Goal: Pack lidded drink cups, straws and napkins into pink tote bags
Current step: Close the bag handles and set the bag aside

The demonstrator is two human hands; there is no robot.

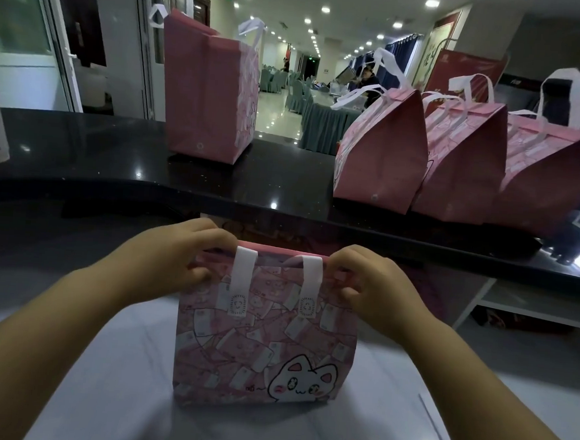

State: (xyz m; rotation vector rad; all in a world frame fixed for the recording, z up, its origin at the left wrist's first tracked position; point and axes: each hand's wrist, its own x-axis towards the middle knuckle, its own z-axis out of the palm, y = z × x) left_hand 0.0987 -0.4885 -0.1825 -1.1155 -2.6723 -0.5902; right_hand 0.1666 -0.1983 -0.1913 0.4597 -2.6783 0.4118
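Head view showed me both hands at the top of a pink tote bag, which stood upright on the white bench just in front of me. My left hand pinched the bag's left top corner, fingers curled over the closed rim and thumb on the near face. My right hand gripped the right corner likewise. Two white handle straps lay flat down the front between the hands. Behind, on the black bench, another pink bag stood upright at left, and three closed bags sat side by side at right.
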